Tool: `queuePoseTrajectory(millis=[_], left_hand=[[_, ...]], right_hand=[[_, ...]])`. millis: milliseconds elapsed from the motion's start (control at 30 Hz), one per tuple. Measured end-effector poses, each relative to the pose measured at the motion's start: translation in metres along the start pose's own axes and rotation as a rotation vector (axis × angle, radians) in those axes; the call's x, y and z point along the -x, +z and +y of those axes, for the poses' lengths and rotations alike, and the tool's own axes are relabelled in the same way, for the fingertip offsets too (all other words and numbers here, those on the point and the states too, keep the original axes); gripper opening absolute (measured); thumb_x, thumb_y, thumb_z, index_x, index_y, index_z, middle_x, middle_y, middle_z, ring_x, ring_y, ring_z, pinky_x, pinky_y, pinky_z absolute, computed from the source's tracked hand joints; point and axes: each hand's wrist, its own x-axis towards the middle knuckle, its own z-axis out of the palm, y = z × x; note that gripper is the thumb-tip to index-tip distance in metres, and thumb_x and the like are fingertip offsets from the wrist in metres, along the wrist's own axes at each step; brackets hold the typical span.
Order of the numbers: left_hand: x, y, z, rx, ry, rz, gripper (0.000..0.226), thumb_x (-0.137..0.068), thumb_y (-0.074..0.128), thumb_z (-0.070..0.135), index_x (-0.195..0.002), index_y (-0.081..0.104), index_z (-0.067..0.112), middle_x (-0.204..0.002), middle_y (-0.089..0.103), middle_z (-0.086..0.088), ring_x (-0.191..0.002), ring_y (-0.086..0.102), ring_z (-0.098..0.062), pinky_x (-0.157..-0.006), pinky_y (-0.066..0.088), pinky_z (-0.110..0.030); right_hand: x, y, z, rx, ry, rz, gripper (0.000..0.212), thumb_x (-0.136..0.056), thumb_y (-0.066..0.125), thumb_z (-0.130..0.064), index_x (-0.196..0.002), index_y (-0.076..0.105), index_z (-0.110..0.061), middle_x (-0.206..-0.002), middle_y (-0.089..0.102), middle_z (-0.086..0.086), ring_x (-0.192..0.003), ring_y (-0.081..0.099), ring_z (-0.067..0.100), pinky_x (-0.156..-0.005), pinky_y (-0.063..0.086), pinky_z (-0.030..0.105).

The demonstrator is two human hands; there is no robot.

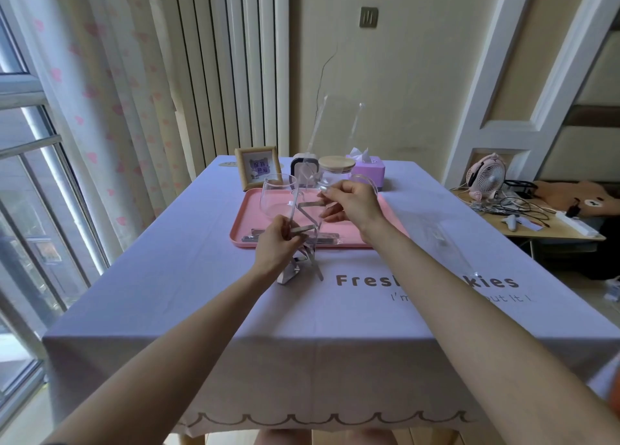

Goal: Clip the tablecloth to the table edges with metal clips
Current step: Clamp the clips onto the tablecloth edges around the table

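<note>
A lilac tablecloth with brown lettering covers the table and hangs over the near edge. Above its middle, my left hand pinches a tangle of several metal clips that dangles down to the cloth. My right hand is raised a little higher and grips the top end of one metal clip from the same tangle. Further clips in a wrapper lie on the pink tray's front part.
A pink tray holds a clear glass. Behind it stand a photo frame, a lidded jar and a purple tissue box. A clear plastic bag lies at right. A side desk with a fan is beyond.
</note>
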Motion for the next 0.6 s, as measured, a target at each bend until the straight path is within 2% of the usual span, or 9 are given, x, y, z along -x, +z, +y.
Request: queuePoseTrajectory(millis=[100,200,333,433,500,600], left_hand=[[-0.002,0.000,-0.001,-0.001,-0.017,0.029,0.023,-0.078,0.068,0.010,-0.083,0.048,0.021,-0.080,0.061,-0.002,-0.086,0.063,-0.031,-0.079,0.052,-0.049],[-0.004,0.001,-0.002,0.004,-0.033,0.047,0.029,-0.079,0.063,0.001,-0.095,0.047,0.020,-0.090,0.064,-0.003,-0.086,0.063,-0.025,-0.079,0.053,-0.045],[-0.004,-0.001,-0.008,-0.050,-0.006,0.064,0.043,-0.076,0.060,-0.004,-0.109,0.046,0.020,-0.097,0.065,-0.003,-0.087,0.063,-0.024,-0.074,0.054,-0.047],[-0.003,-0.003,-0.015,-0.127,0.072,0.072,0.052,-0.070,0.061,-0.006,-0.113,0.048,0.018,-0.108,0.059,-0.002,-0.101,0.056,-0.022,-0.081,0.053,-0.047],[-0.002,-0.004,-0.015,-0.190,0.136,0.086,0.052,-0.063,0.059,0.002,-0.112,0.050,0.016,-0.113,0.053,-0.005,-0.107,0.050,-0.024,-0.087,0.047,-0.045],[0.001,-0.006,-0.011,-0.230,0.143,0.109,0.049,-0.058,0.048,0.021,-0.106,0.053,0.014,-0.109,0.051,-0.005,-0.105,0.046,-0.024,-0.088,0.041,-0.041]], right_hand=[[0.000,-0.003,-0.003,-0.025,-0.035,0.072,0.021,-0.092,0.054,-0.007,-0.073,0.060,-0.007,-0.071,0.065,0.012,-0.044,0.059,0.014,-0.045,0.052,0.023],[0.001,-0.007,-0.005,-0.034,-0.038,0.098,0.020,-0.094,0.052,-0.008,-0.075,0.057,-0.007,-0.072,0.066,0.011,-0.042,0.059,0.013,-0.044,0.052,0.022],[0.000,-0.010,0.001,-0.018,0.007,0.094,0.020,-0.096,0.048,-0.010,-0.077,0.053,-0.007,-0.078,0.069,0.018,-0.051,0.063,0.027,-0.051,0.055,0.031],[0.000,-0.010,0.008,-0.008,0.037,0.078,0.021,-0.097,0.046,-0.012,-0.079,0.052,-0.007,-0.083,0.069,0.023,-0.058,0.065,0.033,-0.053,0.056,0.035],[0.001,-0.009,0.010,-0.020,0.034,0.090,0.021,-0.098,0.045,-0.012,-0.079,0.051,-0.006,-0.083,0.069,0.023,-0.057,0.064,0.032,-0.052,0.056,0.034],[0.001,-0.010,0.006,-0.036,-0.006,0.149,0.016,-0.098,0.043,-0.011,-0.085,0.048,-0.003,-0.079,0.069,0.020,-0.047,0.061,0.026,-0.046,0.053,0.030]])
